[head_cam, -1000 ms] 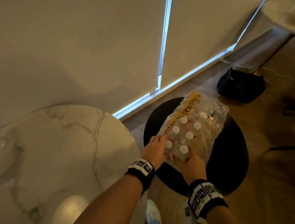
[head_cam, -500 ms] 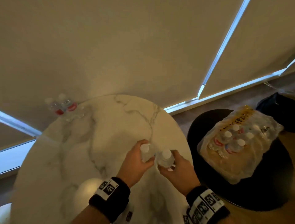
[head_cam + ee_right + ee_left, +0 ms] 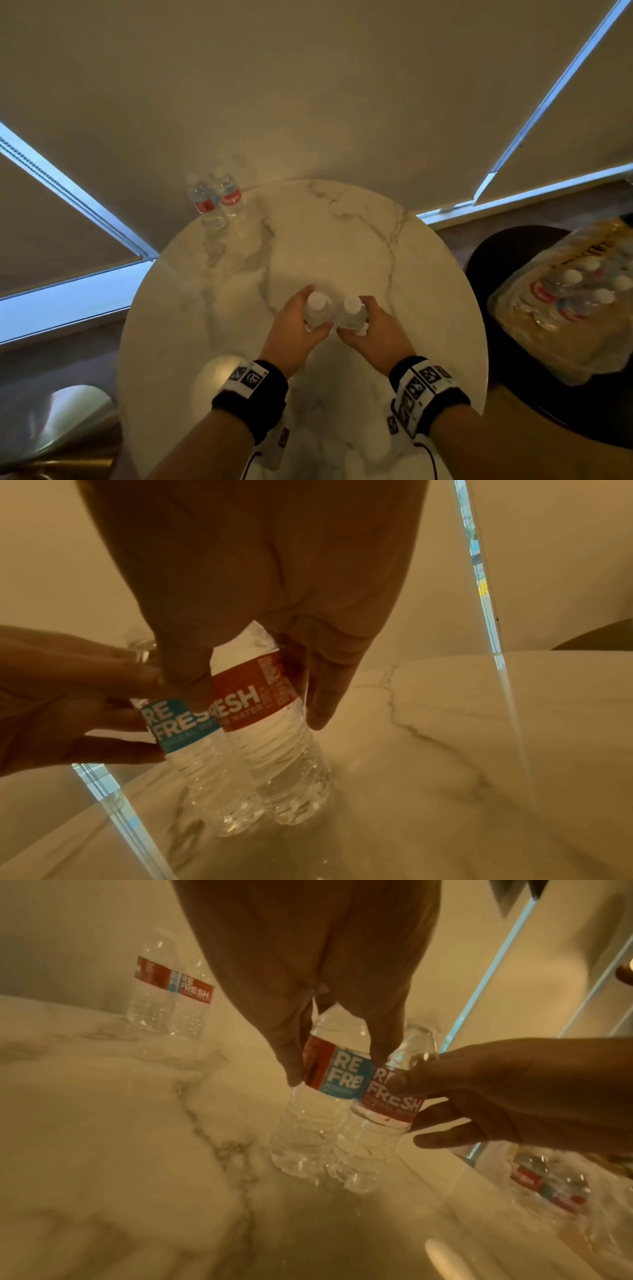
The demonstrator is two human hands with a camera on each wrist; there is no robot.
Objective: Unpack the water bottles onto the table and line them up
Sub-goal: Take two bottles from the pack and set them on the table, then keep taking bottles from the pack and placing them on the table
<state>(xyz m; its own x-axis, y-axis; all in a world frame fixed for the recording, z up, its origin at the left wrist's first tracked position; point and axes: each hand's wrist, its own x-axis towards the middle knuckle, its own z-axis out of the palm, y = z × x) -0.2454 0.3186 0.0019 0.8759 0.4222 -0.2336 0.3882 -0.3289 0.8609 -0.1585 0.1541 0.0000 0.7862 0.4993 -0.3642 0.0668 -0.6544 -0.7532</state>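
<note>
Over the round marble table (image 3: 342,240), my left hand (image 3: 294,329) grips a clear water bottle (image 3: 317,310) with a red and blue label (image 3: 337,1074). Beside it, touching, my right hand (image 3: 373,329) grips a second bottle (image 3: 352,313) by its red label (image 3: 253,696). Both are upright, bases at or just above the marble. Two more bottles (image 3: 215,202) stand side by side at the table's far left edge (image 3: 164,993). The torn plastic pack (image 3: 575,308) with several bottles lies on a black stool (image 3: 507,246) to the right.
Cream roller blinds (image 3: 308,85) hang right behind the table, with bright window strips at the left and right. A gold rounded object (image 3: 61,421) sits low at the left. Bare marble stretches between my hands and the far bottles.
Both hands lifted a bottle each from the pack on the stool and carried them left over the table, now further toward its middle. My view swung left.
</note>
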